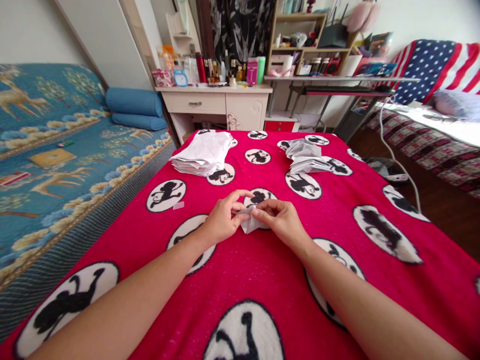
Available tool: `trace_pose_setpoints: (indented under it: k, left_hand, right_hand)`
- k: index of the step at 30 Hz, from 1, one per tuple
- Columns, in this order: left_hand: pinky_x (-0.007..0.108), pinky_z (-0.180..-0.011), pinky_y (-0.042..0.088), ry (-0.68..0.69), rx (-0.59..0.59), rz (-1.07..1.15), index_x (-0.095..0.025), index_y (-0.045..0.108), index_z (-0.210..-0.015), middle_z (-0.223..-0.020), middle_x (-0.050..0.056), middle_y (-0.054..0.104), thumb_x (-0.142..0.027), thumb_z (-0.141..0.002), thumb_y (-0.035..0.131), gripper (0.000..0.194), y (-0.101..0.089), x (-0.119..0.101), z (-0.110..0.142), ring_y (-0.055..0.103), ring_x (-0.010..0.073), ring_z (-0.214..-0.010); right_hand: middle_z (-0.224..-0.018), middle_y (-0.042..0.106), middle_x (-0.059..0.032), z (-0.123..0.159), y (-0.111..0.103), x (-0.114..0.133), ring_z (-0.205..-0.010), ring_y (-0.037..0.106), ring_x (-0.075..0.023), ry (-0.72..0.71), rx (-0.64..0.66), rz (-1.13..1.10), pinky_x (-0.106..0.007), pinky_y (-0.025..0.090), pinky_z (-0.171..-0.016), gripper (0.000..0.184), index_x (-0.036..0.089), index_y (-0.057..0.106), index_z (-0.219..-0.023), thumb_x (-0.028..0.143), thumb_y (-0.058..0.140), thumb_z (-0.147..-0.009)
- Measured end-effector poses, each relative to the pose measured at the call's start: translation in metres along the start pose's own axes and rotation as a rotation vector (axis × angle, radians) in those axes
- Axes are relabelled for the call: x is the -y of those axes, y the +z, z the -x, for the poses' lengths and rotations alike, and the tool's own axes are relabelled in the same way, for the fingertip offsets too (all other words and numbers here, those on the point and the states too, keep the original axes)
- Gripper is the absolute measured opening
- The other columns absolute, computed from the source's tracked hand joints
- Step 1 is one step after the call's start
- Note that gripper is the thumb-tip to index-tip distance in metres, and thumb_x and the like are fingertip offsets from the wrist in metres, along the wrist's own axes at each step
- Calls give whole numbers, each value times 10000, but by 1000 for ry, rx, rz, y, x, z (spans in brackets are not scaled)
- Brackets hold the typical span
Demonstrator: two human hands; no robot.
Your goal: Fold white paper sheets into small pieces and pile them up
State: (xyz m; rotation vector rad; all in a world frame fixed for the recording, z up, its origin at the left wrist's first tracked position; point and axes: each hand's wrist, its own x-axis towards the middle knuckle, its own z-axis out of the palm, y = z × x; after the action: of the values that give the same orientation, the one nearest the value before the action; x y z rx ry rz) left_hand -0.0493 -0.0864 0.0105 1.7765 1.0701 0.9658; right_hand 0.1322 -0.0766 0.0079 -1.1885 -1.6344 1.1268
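A small piece of folded white paper (249, 224) is pinched between both hands over the red blanket (240, 270). My left hand (225, 216) grips its left side between thumb and fingers. On the right side, my right hand (279, 217) holds it near the top, thumb in front. Part of the paper is hidden behind the fingers. Beyond my left hand lies a stack of white paper sheets (204, 152). A smaller pile of folded white papers (305, 156) rests beyond my right hand. A tiny white scrap (179, 205) is left of my left hand.
A blue patterned sofa (75, 165) runs along the left. Behind the blanket stands a white dresser (213, 102) crowded with bottles. At the back right are a desk (345, 80) with shelves and a white cable (397, 160) hanging down.
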Motion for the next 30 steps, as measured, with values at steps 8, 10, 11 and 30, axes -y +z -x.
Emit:
trace_pose_setpoints:
  k: [8, 10, 11, 30]
  left_hand:
    - [209, -643, 495, -112, -33, 288, -161, 503, -1209, -844, 29, 686, -269, -750, 721, 519, 7, 5, -4, 654, 132, -706]
    - [239, -707, 526, -149, -57, 372, -146, 519, -1172, -931, 67, 709, -285, -690, 781, 567, 7, 6, -6, 679, 154, -776]
    - [246, -726, 531, -159, -90, 396, -140, 525, -1156, -936, 74, 717, -292, -673, 796, 574, 7, 6, -6, 684, 158, -786]
    - [216, -597, 510, -135, -306, 340, -160, 663, -1005, -796, 26, 730, -307, -752, 716, 298, 7, 1, -4, 653, 130, -640]
  right_hand:
    - [-561, 587, 12, 3, 5, 6, -467, 484, -97, 6, -126, -209, -218, 364, -450, 305, 152, 642, -762, 447, 709, -727]
    - [-534, 590, 15, 5, 8, 8, -449, 518, -105, 34, -155, -254, -218, 405, -451, 314, 160, 612, -761, 455, 713, -725]
    - [-540, 605, 10, 6, 10, 8, -461, 550, -115, 48, -144, -280, -224, 437, -469, 317, 166, 593, -761, 457, 714, -726]
    - [-522, 598, 20, 9, 12, 10, -401, 552, -115, 44, -85, -262, -219, 416, -412, 336, 183, 540, -662, 455, 729, -716]
